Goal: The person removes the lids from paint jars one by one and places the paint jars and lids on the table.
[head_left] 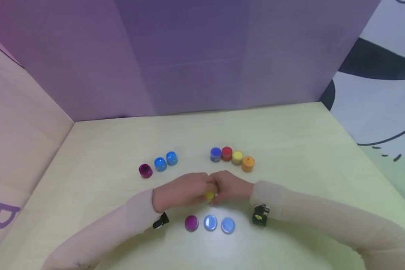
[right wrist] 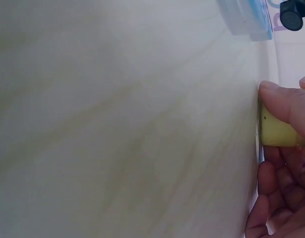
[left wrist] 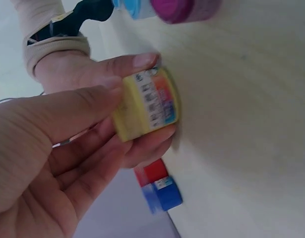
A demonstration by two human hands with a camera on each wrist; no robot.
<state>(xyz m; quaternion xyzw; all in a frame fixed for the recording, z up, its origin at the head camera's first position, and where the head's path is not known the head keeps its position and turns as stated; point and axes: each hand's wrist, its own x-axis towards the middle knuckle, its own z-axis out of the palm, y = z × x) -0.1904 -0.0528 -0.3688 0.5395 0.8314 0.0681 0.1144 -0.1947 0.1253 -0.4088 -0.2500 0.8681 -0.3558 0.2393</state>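
A small yellow paint jar (head_left: 209, 195) is between the two hands near the middle of the table. The left hand (head_left: 185, 191) pinches one end of it with thumb and fingers, as the left wrist view shows. The right hand (head_left: 231, 187) grips the jar's labelled part, thumb on one side and fingers on the other. In the left wrist view the jar (left wrist: 159, 99) lies tilted, its printed label towards the camera. Only part of the jar (right wrist: 277, 131) shows in the right wrist view, under a thumb.
Beyond the hands stand a purple pot (head_left: 145, 170) and two light-blue pots (head_left: 160, 164). Right of them, dark-blue (head_left: 215, 154), red (head_left: 227, 153), yellow (head_left: 237, 157) and orange (head_left: 248, 164) jars form a row. Nearer lie a purple lid (head_left: 191, 223) and two pale-blue lids (head_left: 210, 222).
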